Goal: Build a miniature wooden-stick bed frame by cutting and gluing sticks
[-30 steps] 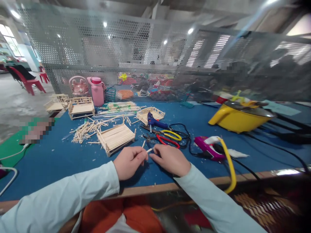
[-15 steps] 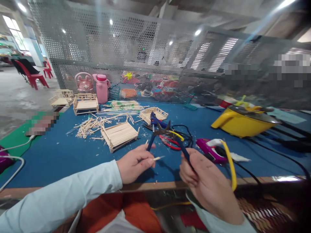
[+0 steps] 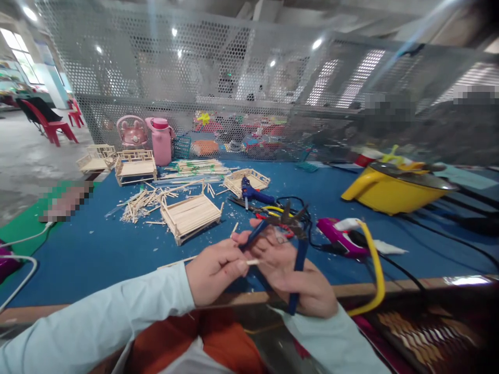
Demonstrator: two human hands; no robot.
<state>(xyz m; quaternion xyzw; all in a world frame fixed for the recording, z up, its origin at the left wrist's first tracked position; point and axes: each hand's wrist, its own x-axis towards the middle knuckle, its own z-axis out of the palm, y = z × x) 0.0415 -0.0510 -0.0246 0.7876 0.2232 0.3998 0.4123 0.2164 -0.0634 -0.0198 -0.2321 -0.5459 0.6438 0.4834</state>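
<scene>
Pinched between thumb and fingers of my left hand (image 3: 216, 270) is a short, thin wooden stick (image 3: 252, 262), its pale tip pointing right. My right hand (image 3: 302, 278) is turned palm up, its fingers stretched toward my left hand. Blue-handled pliers (image 3: 301, 254) lie across it, one handle in the crook of the thumb. Their dark jaws stand apart, pointing away from me. The other handle runs down to my left fingers; whether those touch it I cannot tell. Just beyond sits a small wooden-stick bed frame (image 3: 193, 214).
A blue glue gun (image 3: 253, 193) lies among cables behind the pliers. Loose sticks (image 3: 142, 204) are heaped at the left. At the right are a purple device (image 3: 341, 239) with a yellow band and a yellow pan (image 3: 401, 189). A perforated metal screen (image 3: 156, 67) closes off the back.
My right hand has moved left and turned palm up, its fingers now stretched beside my left hand. The pliers shifted right and toward me. My left hand still pinches the stick.
</scene>
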